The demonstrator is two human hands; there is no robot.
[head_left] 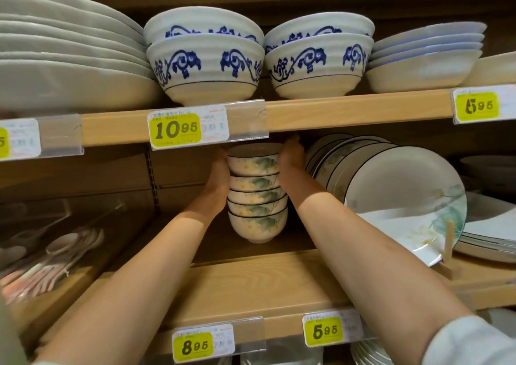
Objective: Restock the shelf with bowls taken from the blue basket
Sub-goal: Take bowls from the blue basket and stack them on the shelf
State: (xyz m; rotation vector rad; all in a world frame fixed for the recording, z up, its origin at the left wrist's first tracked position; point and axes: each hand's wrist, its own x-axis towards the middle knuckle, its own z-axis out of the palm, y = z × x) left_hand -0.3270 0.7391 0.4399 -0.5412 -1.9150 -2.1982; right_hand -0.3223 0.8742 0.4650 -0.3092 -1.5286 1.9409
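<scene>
A tall stack of several small white bowls (pixel 257 197) with green leaf and yellow flower print and dark rims stands upright deep in the middle shelf (pixel 251 283). My left hand (pixel 220 173) holds the stack's left side near the top. On the opposite side my right hand (pixel 291 155) holds the top bowls, its fingers hidden behind them. The top bowl sits just under the upper shelf board (pixel 349 111). I cannot tell whether the bottom bowl touches the shelf. The blue basket is out of view.
Round plates (pixel 405 191) with matching print lean on edge right beside my right arm. Large blue-patterned bowls (pixel 206 65) and white dishes (pixel 55 57) fill the upper shelf. A clear bin of spoons (pixel 58 247) lies at the left.
</scene>
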